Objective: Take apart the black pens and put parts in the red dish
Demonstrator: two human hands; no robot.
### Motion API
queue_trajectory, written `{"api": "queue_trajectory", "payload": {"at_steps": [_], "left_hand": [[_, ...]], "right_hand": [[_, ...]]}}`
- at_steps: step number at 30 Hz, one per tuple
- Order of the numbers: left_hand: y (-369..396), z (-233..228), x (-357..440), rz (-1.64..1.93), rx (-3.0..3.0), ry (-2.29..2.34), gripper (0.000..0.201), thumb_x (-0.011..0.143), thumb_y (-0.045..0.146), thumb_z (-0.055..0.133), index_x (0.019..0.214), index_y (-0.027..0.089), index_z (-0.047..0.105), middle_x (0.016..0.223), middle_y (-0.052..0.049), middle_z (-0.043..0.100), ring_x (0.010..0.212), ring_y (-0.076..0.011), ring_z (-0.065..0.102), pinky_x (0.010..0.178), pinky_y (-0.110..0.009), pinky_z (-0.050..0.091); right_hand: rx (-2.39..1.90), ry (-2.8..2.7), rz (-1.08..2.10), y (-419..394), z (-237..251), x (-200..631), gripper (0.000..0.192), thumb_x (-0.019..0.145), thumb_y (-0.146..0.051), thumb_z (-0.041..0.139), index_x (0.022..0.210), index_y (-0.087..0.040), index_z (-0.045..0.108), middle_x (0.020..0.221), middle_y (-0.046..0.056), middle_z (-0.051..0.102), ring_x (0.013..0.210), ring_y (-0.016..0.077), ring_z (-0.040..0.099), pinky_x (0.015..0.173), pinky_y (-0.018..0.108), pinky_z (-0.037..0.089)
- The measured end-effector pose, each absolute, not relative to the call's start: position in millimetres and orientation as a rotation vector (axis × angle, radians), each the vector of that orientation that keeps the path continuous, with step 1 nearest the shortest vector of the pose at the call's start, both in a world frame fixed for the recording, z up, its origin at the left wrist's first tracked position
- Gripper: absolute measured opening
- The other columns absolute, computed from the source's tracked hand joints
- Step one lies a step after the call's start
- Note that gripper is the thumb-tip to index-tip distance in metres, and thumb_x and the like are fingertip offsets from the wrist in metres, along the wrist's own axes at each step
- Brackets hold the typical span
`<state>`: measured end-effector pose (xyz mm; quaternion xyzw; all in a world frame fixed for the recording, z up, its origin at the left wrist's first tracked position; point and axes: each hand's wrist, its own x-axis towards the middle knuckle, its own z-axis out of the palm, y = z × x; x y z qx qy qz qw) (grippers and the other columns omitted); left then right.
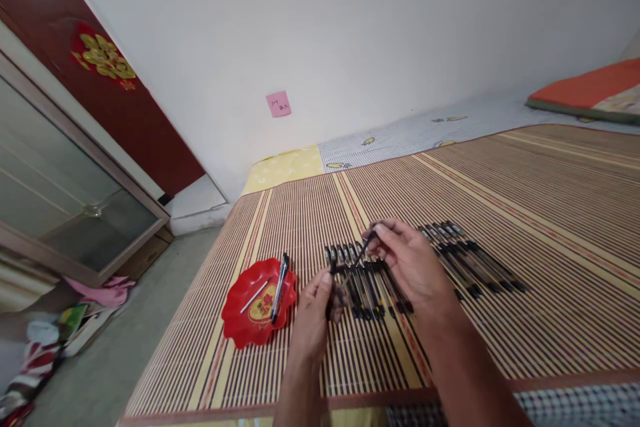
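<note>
A pen (pixel 364 250) is pinched in both the right hand (pixel 410 267) and left hand (pixel 315 310); if jolted, the row of pens (pixel 370 280) beneath could be scattered toward the bed's near edge.

One red dish (pixel 250 317) holding one pen (pixel 279 287) and one refill (pixel 255 295); roughly two dozen pens (pixel 465 260) lie in rows.

The mat (pixel 500 200) is striped brown and tan with yellow bands. The plate (pixel 250 327) is red with a gold heart motif. The pens (pixel 465 260) are black.
</note>
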<state>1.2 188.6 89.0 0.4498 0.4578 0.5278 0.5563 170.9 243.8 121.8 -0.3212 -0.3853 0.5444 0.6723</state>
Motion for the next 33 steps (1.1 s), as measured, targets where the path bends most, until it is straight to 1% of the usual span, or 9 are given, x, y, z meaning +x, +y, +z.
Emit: {"api": "queue_trajectory", "payload": {"at_steps": [2, 5, 7, 11, 22, 26, 29, 33], "left_hand": [[188.7, 90.9, 2.0, 1.223, 1.108, 1.082, 0.037, 0.087, 0.052, 0.062, 0.09, 0.016, 0.065, 0.064, 0.004, 0.047, 0.054, -0.0078, 0.035, 0.05, -0.02, 0.029], [188.1, 95.1, 3.8, 1.205, 1.095, 1.081, 0.038, 0.084, 0.051, 0.066, 0.096, 0.016, 0.068, 0.064, 0.004, 0.047, 0.055, -0.0079, 0.036, 0.052, -0.019, 0.029], [187.5, 97.2, 4.7, 1.195, 1.078, 1.1, 0.039, 0.081, 0.052, 0.068, 0.095, 0.016, 0.069, 0.063, 0.005, 0.046, 0.056, -0.008, 0.036, 0.052, -0.019, 0.03], [187.3, 98.0, 5.1, 1.178, 1.093, 1.142, 0.042, 0.077, 0.054, 0.07, 0.096, 0.016, 0.071, 0.063, 0.004, 0.049, 0.056, -0.0088, 0.039, 0.053, -0.02, 0.032], [188.7, 91.1, 4.3, 1.212, 1.072, 1.09, 0.035, 0.08, 0.048, 0.071, 0.1, 0.018, 0.073, 0.069, 0.002, 0.055, 0.059, -0.0082, 0.044, 0.057, -0.018, 0.037], [188.0, 91.4, 2.1, 1.215, 1.12, 1.121, 0.035, 0.08, 0.048, 0.071, 0.1, 0.019, 0.074, 0.072, 0.001, 0.06, 0.064, -0.0103, 0.05, 0.062, -0.02, 0.041], [187.8, 92.4, -0.1, 1.215, 1.22, 1.18, 0.032, 0.082, 0.046, 0.069, 0.102, 0.021, 0.075, 0.077, -0.001, 0.063, 0.069, -0.0125, 0.053, 0.066, -0.022, 0.043], [186.7, 98.1, 1.2, 1.212, 1.344, 1.234, 0.03, 0.085, 0.044, 0.065, 0.103, 0.021, 0.075, 0.074, -0.001, 0.062, 0.072, -0.015, 0.054, 0.067, -0.024, 0.043]], "right_hand": [[-0.701, -0.779, 1.137, 242.6, 127.3, 173.3, 0.023, 0.077, -0.037, 0.074, 0.085, -0.019, 0.063, 0.081, 0.001, 0.069, 0.064, 0.0107, 0.062, 0.065, 0.026, 0.053], [-0.704, -0.703, 1.042, 241.4, 132.7, 174.4, 0.022, 0.078, -0.036, 0.073, 0.085, -0.02, 0.06, 0.084, 0.002, 0.07, 0.066, 0.0119, 0.064, 0.066, 0.028, 0.055], [-0.707, -0.682, 1.015, 241.2, 133.4, 174.7, 0.022, 0.078, -0.036, 0.073, 0.086, -0.02, 0.06, 0.084, 0.003, 0.07, 0.067, 0.013, 0.064, 0.066, 0.029, 0.055], [-0.738, -0.718, 1.011, 242.0, 130.4, 176.2, 0.02, 0.08, -0.036, 0.072, 0.087, -0.02, 0.062, 0.085, 0.003, 0.07, 0.069, 0.0136, 0.065, 0.067, 0.029, 0.056], [-0.769, -0.778, 0.975, 245.5, 125.7, 181.5, 0.016, 0.082, -0.034, 0.069, 0.087, -0.02, 0.062, 0.082, 0.001, 0.07, 0.065, 0.0116, 0.063, 0.065, 0.027, 0.053], [-0.776, -0.815, 0.953, 243.5, 127.5, 184.4, 0.017, 0.082, -0.034, 0.069, 0.089, -0.02, 0.063, 0.08, 0.001, 0.069, 0.065, 0.0121, 0.064, 0.065, 0.027, 0.054], [-0.793, -0.911, 0.913, 237.8, 134.1, 185.6, 0.017, 0.084, -0.035, 0.067, 0.091, -0.02, 0.064, 0.083, 0.002, 0.07, 0.066, 0.0123, 0.064, 0.067, 0.028, 0.055], [-0.791, -1.07, 0.908, 230.1, 144.0, 183.0, 0.016, 0.085, -0.035, 0.066, 0.091, -0.021, 0.065, 0.085, 0.004, 0.071, 0.068, 0.0131, 0.064, 0.067, 0.028, 0.055]]}}
